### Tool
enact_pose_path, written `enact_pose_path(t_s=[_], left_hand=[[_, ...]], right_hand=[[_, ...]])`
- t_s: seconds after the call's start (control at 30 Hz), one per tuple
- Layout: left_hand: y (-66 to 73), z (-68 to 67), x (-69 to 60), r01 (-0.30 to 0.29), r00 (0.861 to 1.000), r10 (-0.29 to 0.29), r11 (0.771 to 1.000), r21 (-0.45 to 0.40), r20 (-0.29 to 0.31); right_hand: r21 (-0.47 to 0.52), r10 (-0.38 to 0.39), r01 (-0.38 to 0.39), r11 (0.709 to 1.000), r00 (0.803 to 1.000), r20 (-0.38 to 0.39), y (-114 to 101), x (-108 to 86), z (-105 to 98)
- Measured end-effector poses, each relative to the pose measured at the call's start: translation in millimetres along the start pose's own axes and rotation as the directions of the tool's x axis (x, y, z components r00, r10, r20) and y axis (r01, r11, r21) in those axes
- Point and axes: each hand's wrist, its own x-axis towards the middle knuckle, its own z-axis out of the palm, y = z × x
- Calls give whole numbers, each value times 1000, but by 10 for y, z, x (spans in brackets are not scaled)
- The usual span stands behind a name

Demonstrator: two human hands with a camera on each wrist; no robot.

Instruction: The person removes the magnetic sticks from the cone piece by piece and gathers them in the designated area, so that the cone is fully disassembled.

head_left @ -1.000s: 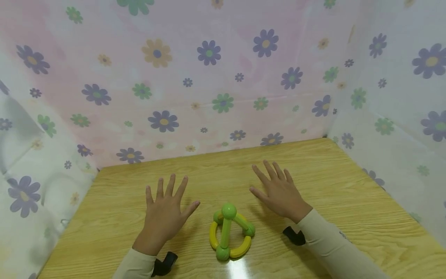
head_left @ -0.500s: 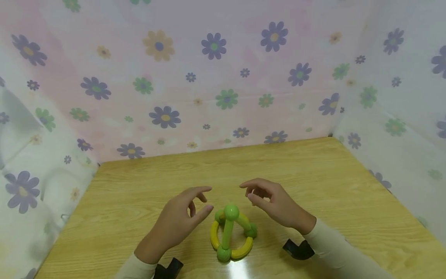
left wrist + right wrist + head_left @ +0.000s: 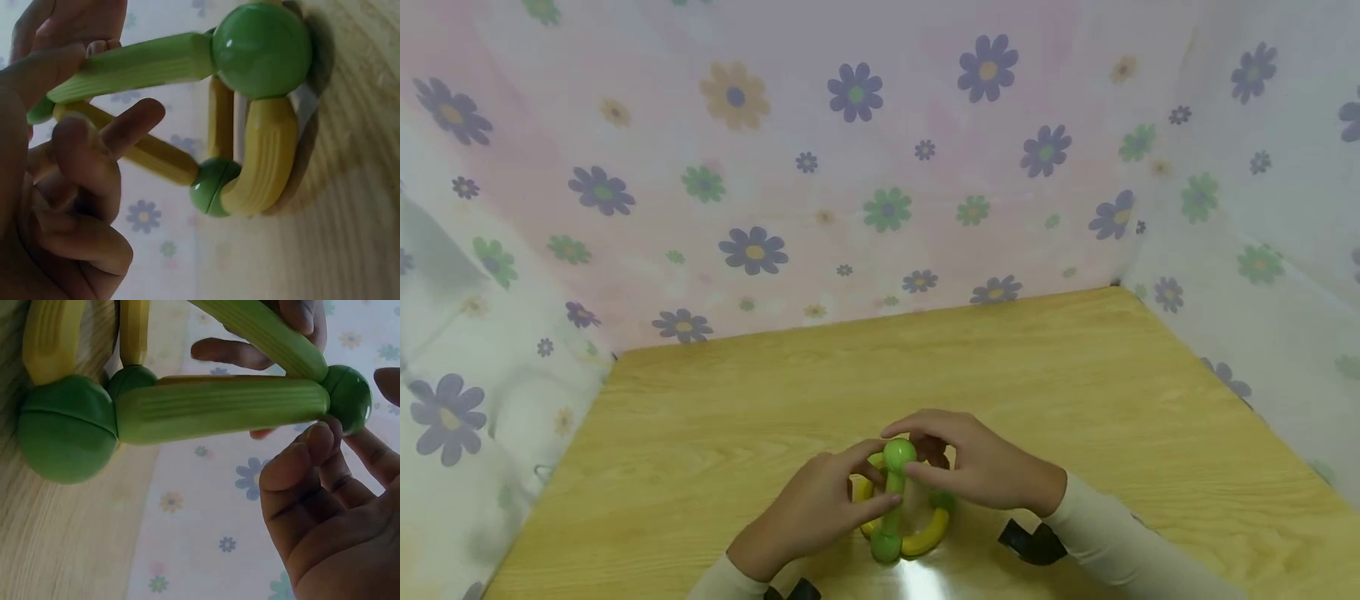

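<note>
A toy pyramid of ball-and-rod building pieces (image 3: 891, 507) stands on the wooden table, with green balls, green upright rods and curved yellow rods round its base. My left hand (image 3: 820, 504) is around its left side, thumb across a green rod (image 3: 144, 62) and fingers bent behind it. At the top, my right hand (image 3: 981, 458) has its fingers curled round the green top ball (image 3: 349, 399); the right wrist view shows its thumb (image 3: 389, 384) slightly off the ball. Both hands partly hide the yellow base ring in the head view.
The wood-grain table (image 3: 737, 408) extends behind and to both sides of the toy. Flower-printed cloth (image 3: 805, 217) hangs along its back and sides. A black wrist-worn piece (image 3: 1032, 542) sits under the right sleeve, another under the left.
Both hands, spread flat over the table at first, have bent their fingers and come inward and down onto the toy from either side. The toy stays in about the same place.
</note>
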Motion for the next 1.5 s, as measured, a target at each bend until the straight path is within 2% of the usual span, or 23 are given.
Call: enact_pose_path(t_s=[0.13,0.23,0.33,0.43,0.57,0.7,0.8,0.9,1.2,1.5], left_hand=[[-1,9,43,0,1000,0,997,-83,-9],[-19,27,53,18,1000,-17,983,-185,8],[-42,49,53,51,998,-41,956,-289,40],[-53,62,46,89,995,-64,919,-384,77],[-61,63,42,111,990,-59,874,-473,125],[-58,68,32,118,989,-58,856,-504,133],[-40,78,33,107,992,-60,862,-496,109],[-11,94,43,87,996,-62,879,-470,68],[42,149,41,107,991,-132,902,-418,-32],[50,128,69,103,990,-133,911,-400,-49]], right_hand=[[-46,8,-8,999,1000,-9,-29,44,26],[-56,25,-26,998,1000,-13,-26,52,57],[-39,63,-63,997,998,-4,-16,38,84],[-12,98,-98,995,995,13,-19,17,100],[10,114,-114,993,993,40,-30,7,112],[13,102,-103,995,993,54,-34,10,123],[20,96,-97,995,994,55,-32,14,121],[34,94,-96,995,994,53,-27,19,114],[97,118,-125,987,991,67,-18,67,155],[125,195,-203,971,978,70,-32,116,143]])
